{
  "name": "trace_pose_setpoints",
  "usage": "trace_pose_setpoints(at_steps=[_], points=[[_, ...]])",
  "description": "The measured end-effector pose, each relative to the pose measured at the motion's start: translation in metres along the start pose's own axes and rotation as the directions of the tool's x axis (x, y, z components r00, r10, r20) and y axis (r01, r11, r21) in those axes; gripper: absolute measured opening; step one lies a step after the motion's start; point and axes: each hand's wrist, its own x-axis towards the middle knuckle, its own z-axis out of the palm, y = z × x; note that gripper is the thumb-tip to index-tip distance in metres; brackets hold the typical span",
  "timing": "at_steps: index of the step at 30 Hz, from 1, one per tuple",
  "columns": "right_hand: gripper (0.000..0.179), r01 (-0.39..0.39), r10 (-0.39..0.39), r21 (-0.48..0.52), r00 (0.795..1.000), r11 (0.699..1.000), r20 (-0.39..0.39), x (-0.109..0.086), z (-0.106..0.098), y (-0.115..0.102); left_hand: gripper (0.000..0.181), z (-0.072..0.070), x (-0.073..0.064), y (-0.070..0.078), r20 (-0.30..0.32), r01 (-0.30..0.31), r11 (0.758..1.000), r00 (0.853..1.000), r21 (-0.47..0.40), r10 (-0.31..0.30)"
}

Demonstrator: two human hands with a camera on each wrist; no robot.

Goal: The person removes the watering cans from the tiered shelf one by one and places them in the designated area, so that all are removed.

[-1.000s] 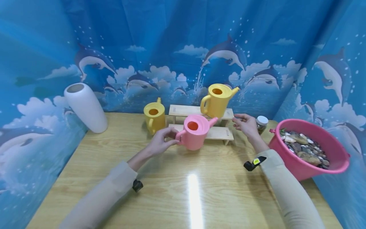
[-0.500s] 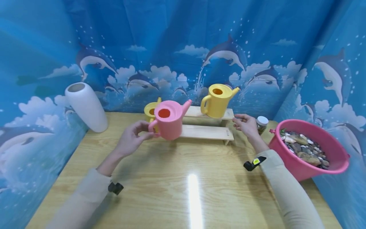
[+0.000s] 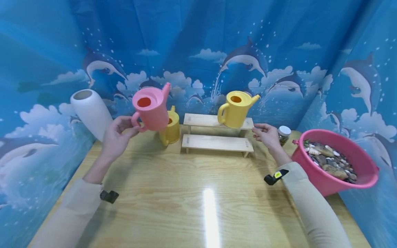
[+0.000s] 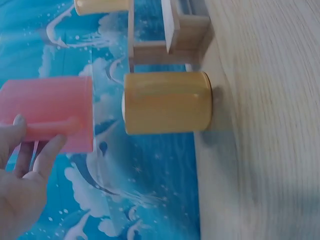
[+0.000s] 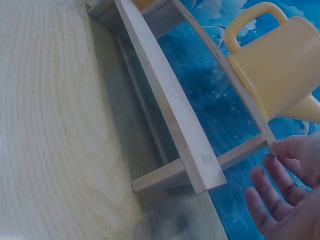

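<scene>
My left hand (image 3: 117, 137) grips the handle of a pink watering can (image 3: 154, 116), held up in the air at the left with its spout tipped upward. Behind and below it, a yellow watering can (image 3: 174, 130) stands on the table, partly covered by the pink one in the head view. A second yellow watering can (image 3: 236, 112) sits on the upper tier of a two-step wooden shelf (image 3: 214, 142). At that tier's right end, my right hand (image 3: 268, 136) pinches the board between thumb and index finger, the other fingers loosely bent, as the right wrist view shows.
A white vase (image 3: 93, 112) leans at the back left. Near the right hand stands a small jar with a white lid (image 3: 284, 131). A pink bucket (image 3: 369, 162) of stones and shells is at the right. A dolphin-print curtain (image 3: 198, 51) surrounds the wooden table (image 3: 167, 193).
The left hand has carried the pink watering can from in front of the shelf up and to the left, uncovering the lower tier. My right hand has stayed at the shelf's end.
</scene>
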Motion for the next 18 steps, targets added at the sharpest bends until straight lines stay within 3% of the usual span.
trace_pose_setpoints(at_steps=[4, 9, 13, 18], points=[[0.045, -0.015, 0.015, -0.02, 1.0, 1.0, -0.006, 0.001, 0.0, 0.0, 0.037, -0.002, 0.005, -0.01, -0.107, 0.047, 0.999, 0.993, -0.021, -0.049], [0.045, -0.024, 0.024, -0.031, 1.0, 0.999, -0.007, 0.001, 0.001, 0.0, 0.036, -0.005, 0.01, -0.027, -0.211, 0.138, 0.99, 0.968, -0.011, -0.137], [0.046, -0.018, 0.018, -0.021, 1.0, 1.0, -0.004, 0.0, 0.001, -0.001, 0.038, -0.008, 0.012, -0.045, -0.244, 0.181, 0.984, 0.954, 0.006, -0.174], [0.046, -0.021, 0.021, -0.017, 1.0, 1.0, -0.002, 0.0, 0.0, 0.0, 0.045, -0.008, 0.013, -0.068, -0.221, 0.26, 0.965, 0.944, 0.044, -0.245]])
